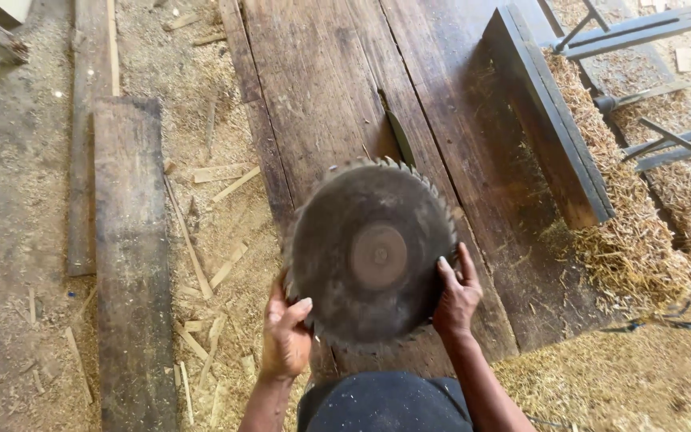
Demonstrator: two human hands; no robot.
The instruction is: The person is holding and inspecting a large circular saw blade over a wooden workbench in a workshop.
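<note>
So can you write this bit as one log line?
left hand: grips circular saw blade lower-left edge | right hand: grips right edge | blade: above plank table | sawdust piled right

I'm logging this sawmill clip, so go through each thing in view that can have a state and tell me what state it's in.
Circular saw blade: off any machine, held flat over the table, dark and dull.
Left hand: gripping the blade's lower left edge.
Right hand: gripping the blade's right edge.
Saw table: bare planks, slot with nothing standing up from it.
Fence: lying at an angle on the table.
Floor plank: lying flat in sawdust.
</note>
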